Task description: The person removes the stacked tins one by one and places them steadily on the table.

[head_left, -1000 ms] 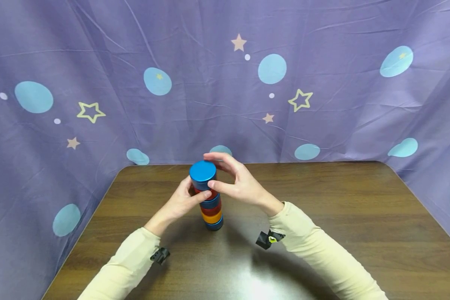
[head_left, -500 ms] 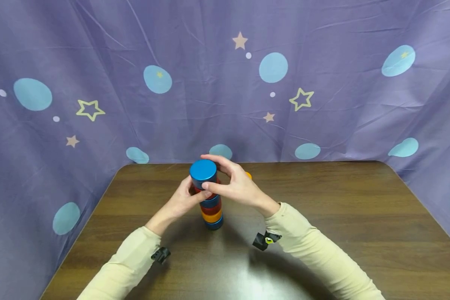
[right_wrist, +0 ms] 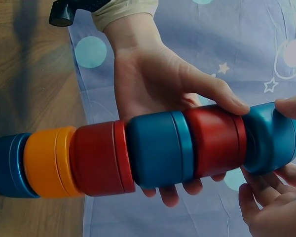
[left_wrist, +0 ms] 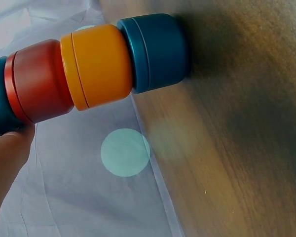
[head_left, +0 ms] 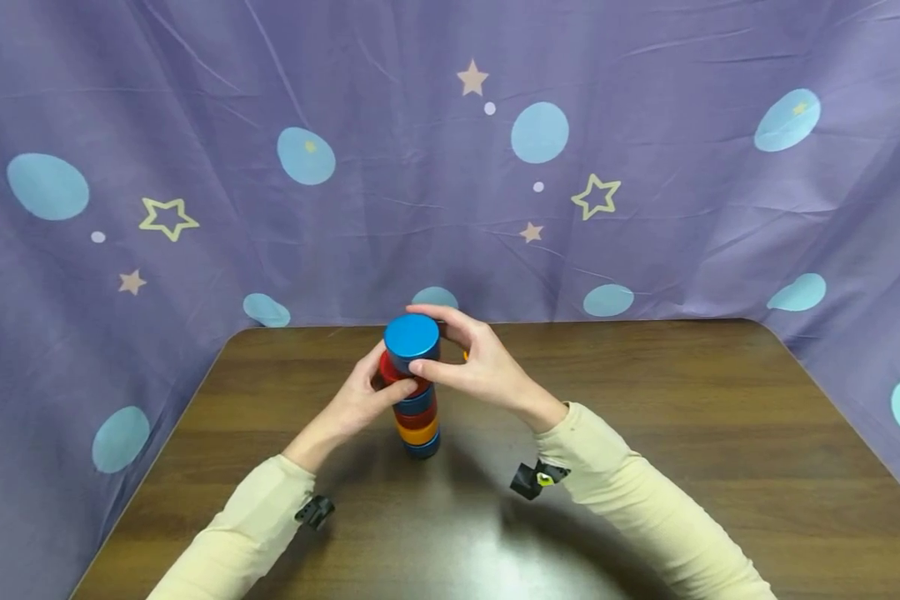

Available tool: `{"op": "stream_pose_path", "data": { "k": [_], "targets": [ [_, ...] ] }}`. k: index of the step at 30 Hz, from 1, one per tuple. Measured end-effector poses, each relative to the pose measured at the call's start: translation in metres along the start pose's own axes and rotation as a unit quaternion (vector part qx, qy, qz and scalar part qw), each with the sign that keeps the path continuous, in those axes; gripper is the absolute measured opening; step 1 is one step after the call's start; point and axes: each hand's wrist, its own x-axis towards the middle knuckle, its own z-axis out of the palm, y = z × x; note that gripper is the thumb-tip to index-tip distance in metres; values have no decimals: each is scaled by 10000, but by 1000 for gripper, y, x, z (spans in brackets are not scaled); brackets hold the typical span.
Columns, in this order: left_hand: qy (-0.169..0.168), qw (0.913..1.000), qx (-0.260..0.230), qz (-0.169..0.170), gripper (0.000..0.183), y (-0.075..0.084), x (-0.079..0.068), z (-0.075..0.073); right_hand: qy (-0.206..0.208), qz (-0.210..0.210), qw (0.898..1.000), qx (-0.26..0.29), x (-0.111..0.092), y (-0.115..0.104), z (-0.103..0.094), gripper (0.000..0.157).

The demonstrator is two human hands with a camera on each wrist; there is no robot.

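Note:
Small round lidded tins stand in one tall stack on the table. From the bottom come a blue tin (head_left: pixel 423 448), an orange tin (left_wrist: pixel 96 66), a red tin (right_wrist: pixel 101 159), a second blue tin (right_wrist: pixel 160 149) and an upper red tin (right_wrist: pixel 216 140). The topmost blue tin (head_left: pixel 412 336) sits off-centre to the right, baring part of the red top beneath it. My left hand (head_left: pixel 362 400) grips the stack around the upper red tin, thumb across its front. Fingers and thumb of my right hand (head_left: pixel 483 367) hold the topmost blue tin by its sides.
A bit of something orange (head_left: pixel 466 356) shows behind my right hand, mostly hidden. The wooden table (head_left: pixel 645 417) ends at the back against a purple patterned curtain (head_left: pixel 390 225). Each sleeve carries a small black camera (head_left: pixel 527 481).
The topmost blue tin has shifted right relative to the stack, with my right hand on it, and more of the red tin's top shows. My left hand keeps its grip.

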Motion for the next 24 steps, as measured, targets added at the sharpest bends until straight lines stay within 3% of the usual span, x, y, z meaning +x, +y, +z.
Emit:
{"op": "stream_pose_path", "data": {
  "k": [12,17,24],
  "targets": [
    [23,9998,-143,119,55,1,0,1,298,260,9990,-186,-7,-2,-19,56],
    [-59,9992,-279,273,54,-2,4,1,480,302,9981,-244,-10,-2,-31,56],
    [-192,9991,-306,238,44,-3,4,2,663,429,9960,-413,-18,2,-43,57]
  ]
}}
